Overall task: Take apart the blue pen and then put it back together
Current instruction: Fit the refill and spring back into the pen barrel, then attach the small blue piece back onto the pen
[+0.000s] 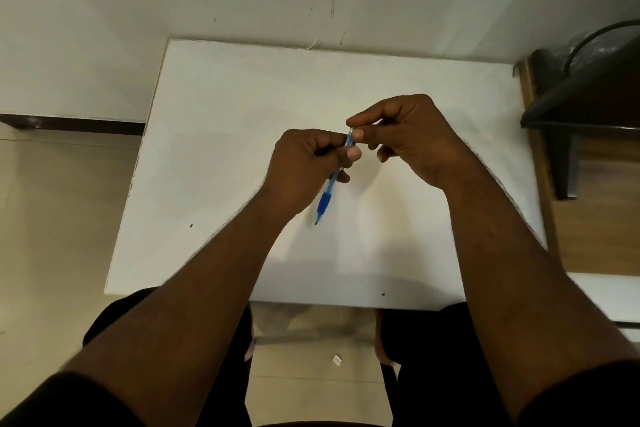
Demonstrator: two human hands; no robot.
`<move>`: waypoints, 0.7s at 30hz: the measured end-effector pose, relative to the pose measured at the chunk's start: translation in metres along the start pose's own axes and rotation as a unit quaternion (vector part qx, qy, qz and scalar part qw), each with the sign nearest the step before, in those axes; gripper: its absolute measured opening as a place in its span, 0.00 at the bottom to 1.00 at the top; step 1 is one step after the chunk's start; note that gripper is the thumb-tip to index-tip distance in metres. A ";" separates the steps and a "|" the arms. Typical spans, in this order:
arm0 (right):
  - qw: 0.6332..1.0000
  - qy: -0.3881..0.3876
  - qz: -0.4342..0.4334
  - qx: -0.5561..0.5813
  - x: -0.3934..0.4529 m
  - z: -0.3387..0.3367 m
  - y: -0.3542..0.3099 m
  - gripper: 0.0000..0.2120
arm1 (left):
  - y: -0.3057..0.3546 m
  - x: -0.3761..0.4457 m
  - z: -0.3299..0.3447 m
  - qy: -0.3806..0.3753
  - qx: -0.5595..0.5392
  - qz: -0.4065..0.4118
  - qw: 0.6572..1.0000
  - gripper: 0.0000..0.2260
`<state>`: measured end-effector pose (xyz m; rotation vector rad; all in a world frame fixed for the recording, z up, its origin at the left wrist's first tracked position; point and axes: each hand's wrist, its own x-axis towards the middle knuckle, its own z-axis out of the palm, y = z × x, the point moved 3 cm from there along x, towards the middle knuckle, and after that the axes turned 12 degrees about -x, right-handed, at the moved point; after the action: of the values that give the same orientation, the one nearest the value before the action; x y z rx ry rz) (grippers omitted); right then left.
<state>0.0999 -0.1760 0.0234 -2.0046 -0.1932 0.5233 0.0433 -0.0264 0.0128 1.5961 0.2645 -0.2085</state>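
Note:
The blue pen (326, 196) has a clear blue barrel, a dark blue rubber grip and a dark tip that points down toward me. It is held in the air above the white table (214, 149). My left hand (304, 166) is wrapped around the middle of the barrel, hiding that part. My right hand (412, 135) pinches the pen's top end between thumb and forefinger. The two hands nearly touch at the top of the pen.
A dark chair or stand (581, 104) sits to the right of the table beside a wooden surface (595, 218). The white wall runs behind the table. My dark-clad legs (426, 357) and the tiled floor show below the front edge.

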 end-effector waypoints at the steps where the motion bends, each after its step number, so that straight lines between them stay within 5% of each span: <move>1: 1.000 -0.004 0.006 -0.003 0.000 0.000 0.001 0.07 | -0.001 0.000 0.000 0.009 -0.008 -0.011 1.000 0.09; 9: 0.999 -0.017 0.042 0.010 0.000 0.003 0.004 0.04 | -0.009 0.001 0.002 0.015 -0.043 -0.083 0.996 0.12; 14: 0.993 0.060 0.092 0.043 0.004 -0.007 0.011 0.03 | -0.015 0.009 -0.015 0.097 0.027 -0.064 0.993 0.19; 17: 0.991 0.047 0.126 0.003 0.004 -0.008 0.020 0.05 | -0.016 0.012 -0.026 0.112 0.035 -0.047 0.992 0.15; 21: 0.980 0.033 0.156 -0.121 0.008 0.001 0.033 0.05 | -0.021 0.014 -0.034 0.095 0.215 -0.030 0.972 0.05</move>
<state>0.1037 -0.1884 -0.0078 -2.3025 0.1075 0.6555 0.0491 0.0087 -0.0101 2.0434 0.4394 -0.1655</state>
